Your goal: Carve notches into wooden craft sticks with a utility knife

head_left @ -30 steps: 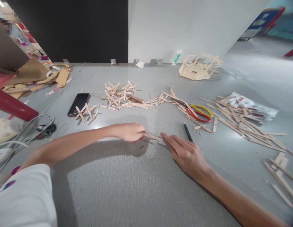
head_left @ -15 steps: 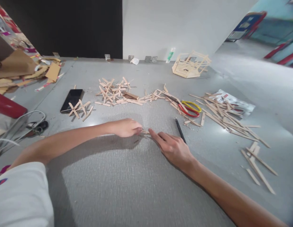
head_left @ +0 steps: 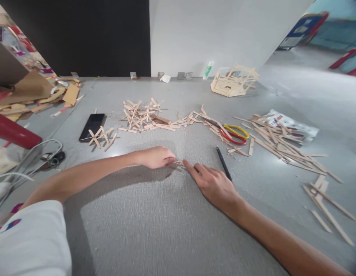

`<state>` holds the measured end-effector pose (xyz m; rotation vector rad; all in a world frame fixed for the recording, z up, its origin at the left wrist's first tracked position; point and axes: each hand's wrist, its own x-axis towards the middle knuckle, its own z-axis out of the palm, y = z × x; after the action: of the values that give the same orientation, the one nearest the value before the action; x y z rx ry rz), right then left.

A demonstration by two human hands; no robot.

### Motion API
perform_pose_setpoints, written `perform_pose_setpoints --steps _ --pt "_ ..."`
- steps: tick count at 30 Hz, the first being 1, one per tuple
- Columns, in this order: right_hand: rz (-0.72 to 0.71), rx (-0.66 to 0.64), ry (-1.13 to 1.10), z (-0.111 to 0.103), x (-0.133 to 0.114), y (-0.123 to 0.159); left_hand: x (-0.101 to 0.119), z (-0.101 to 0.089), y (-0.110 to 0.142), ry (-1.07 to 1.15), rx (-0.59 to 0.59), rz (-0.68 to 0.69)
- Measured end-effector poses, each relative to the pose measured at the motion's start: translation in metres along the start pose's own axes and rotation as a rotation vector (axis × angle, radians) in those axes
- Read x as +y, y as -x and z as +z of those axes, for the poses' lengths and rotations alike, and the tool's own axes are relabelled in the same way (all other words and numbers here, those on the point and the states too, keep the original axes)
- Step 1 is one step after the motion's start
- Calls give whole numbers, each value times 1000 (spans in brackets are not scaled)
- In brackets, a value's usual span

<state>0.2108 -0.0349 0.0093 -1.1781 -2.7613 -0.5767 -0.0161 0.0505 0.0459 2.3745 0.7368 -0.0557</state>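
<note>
Between my hands, just over the grey table (head_left: pixel 143 230), is a small piece of wooden craft stick (head_left: pixel 178 163), mostly covered by fingers. My left hand (head_left: pixel 158 157) is closed on its left end. At its right end, my right hand (head_left: pixel 214 182) has fingers closed on it, the index finger stretched along it. Right of that hand lies a black pen (head_left: pixel 223 163). Scissors (head_left: pixel 234 134) with red and yellow handles rest beyond it among cut sticks. A heap of short wooden sticks (head_left: pixel 140 115) is spread beyond my left hand.
Long sticks (head_left: pixel 277 142) lie at right beside a plastic packet (head_left: pixel 295 128). A stick-built frame (head_left: pixel 234 82) and a green-labelled tube (head_left: pixel 208 70) stand at the back. A phone (head_left: pixel 92 127), cable (head_left: pixel 48 159), red cylinder (head_left: pixel 17 130) and cardboard scraps (head_left: pixel 70 95) are at left.
The whole view has shifted slightly, so things appear a little lower and further right. Both hands stay on the small stick piece in nearly the same pose.
</note>
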Motion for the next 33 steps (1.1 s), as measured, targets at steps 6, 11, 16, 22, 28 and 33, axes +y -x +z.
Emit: perform_pose_setpoints --steps 6,11,16,22,28,33 --pt "-2 46 123 -8 -8 -3 -5 4 -2 -62 38 45" --pt "10 14 124 -16 -15 -6 -5 3 -2 -50 38 53" --pt "36 -17 153 -20 -20 -7 -3 1 -2 -29 22 52" --pt "15 -8 238 -19 -20 -6 -3 -1 -2 0 0 34" --pt "62 -14 221 -21 -23 -6 -6 1 -4 -8 10 48" --pt "62 -8 239 -23 -26 -6 -6 1 -4 -21 10 51"
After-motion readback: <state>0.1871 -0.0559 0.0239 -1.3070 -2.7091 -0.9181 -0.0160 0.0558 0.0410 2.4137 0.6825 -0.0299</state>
